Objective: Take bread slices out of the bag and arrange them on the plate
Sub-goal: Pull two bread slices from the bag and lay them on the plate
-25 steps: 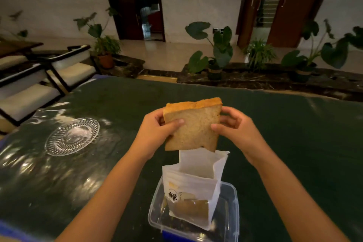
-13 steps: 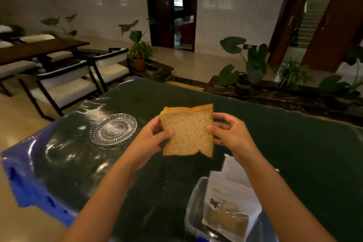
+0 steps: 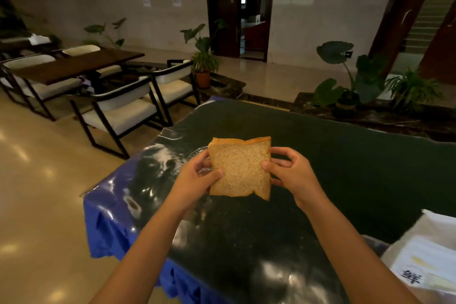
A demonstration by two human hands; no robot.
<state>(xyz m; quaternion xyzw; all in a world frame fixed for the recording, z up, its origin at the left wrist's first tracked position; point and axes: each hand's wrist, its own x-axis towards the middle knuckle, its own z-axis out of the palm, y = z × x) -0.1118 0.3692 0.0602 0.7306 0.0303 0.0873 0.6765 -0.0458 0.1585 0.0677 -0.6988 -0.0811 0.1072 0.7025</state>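
Bread slice (image 3: 240,168), pinched by left hand (image 3: 195,180) & right hand (image 3: 294,175), has moved from bag (image 3: 424,261) to over plate (image 3: 197,155); ready to lower.

Count: 1 bread slice (image 3: 240,168); 2 hands, left hand (image 3: 195,179) and right hand (image 3: 293,175); 1 glass plate (image 3: 198,155), mostly hidden; 1 bag (image 3: 424,259); 1 table (image 3: 345,168).
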